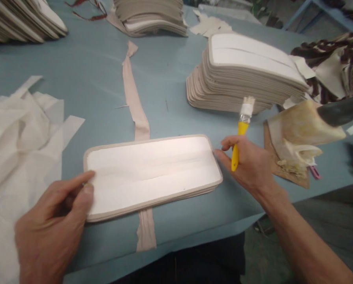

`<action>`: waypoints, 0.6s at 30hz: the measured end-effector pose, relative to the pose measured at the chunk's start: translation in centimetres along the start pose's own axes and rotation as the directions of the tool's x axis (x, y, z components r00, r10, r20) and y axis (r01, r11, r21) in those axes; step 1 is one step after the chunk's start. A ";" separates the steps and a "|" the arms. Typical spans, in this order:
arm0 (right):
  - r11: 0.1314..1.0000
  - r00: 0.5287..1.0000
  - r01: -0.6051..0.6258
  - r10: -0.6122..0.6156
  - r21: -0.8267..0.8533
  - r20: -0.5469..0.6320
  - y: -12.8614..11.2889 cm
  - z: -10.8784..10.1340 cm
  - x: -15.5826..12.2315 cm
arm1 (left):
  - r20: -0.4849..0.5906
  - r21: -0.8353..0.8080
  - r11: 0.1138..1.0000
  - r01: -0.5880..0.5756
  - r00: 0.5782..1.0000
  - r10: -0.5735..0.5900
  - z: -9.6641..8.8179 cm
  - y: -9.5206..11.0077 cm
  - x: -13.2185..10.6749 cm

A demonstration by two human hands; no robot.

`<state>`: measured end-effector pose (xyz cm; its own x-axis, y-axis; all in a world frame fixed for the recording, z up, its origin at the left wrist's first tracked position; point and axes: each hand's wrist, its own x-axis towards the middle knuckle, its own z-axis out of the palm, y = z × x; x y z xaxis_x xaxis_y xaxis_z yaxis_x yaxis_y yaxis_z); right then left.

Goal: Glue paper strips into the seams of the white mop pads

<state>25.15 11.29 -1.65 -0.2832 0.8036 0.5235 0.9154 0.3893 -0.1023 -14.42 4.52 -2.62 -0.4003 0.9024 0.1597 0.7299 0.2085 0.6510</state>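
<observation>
A flat white pad with a beige rim [153,173] lies on the blue-grey table [84,79] in front of me, on a small pile of like pads. My left hand [55,228] grips its left end, thumb on top and fingers curled. My right hand [247,161] is closed round the yellow handle of a small brush [243,126], bristles pointing up and away, while its fingertips touch the pad's right end.
A tall stack of the same pads [247,75] stands behind the brush. More stacks [153,15] sit at the back. A beige strip [135,102] runs under the pad. White fabric scraps [19,134] lie left. A glue-crusted container [297,134] stands right, near the table edge.
</observation>
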 end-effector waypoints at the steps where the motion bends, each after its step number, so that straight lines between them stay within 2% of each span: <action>1: 1.000 1.000 -0.003 0.003 -0.022 -0.018 -0.4 -0.4 0.1 | 0.005 -0.038 0.999 0.014 1.000 -0.013 0.0 0.5 -0.1; 3: 1.000 0.999 0.000 0.000 -0.009 -0.042 -2.2 -1.1 0.9 | 0.018 -0.107 0.994 0.019 1.000 -0.017 0.1 1.0 -0.1; 6: 0.979 0.995 0.098 -0.093 0.176 -0.036 -7.1 -1.0 2.9 | 0.024 -0.140 0.990 -0.012 1.000 0.016 0.1 0.9 0.0; 9: 0.898 0.965 0.223 -0.259 0.380 0.046 -12.5 0.9 5.4 | 0.028 -0.159 0.987 -0.014 0.999 0.019 0.1 0.6 0.1; 11: 0.867 0.932 0.276 -0.348 0.415 0.106 -14.7 2.6 6.7 | 0.044 -0.175 0.985 -0.009 0.999 0.017 0.1 0.4 0.0; 14: 0.863 0.910 0.285 -0.381 0.417 0.165 -15.0 4.5 7.2 | 0.057 -0.187 0.982 -0.025 0.998 0.036 0.2 0.3 0.0; 18: 0.883 0.940 0.169 -0.277 0.438 0.197 -10.9 4.2 5.5 | 0.057 -0.197 0.980 -0.036 0.997 0.048 0.5 0.4 -0.1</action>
<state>12.38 13.34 -1.23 -0.5765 0.7364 0.3540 0.6354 0.6765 -0.3723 -13.81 4.66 -2.72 -0.3325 0.9314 0.1481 0.6204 0.0977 0.7781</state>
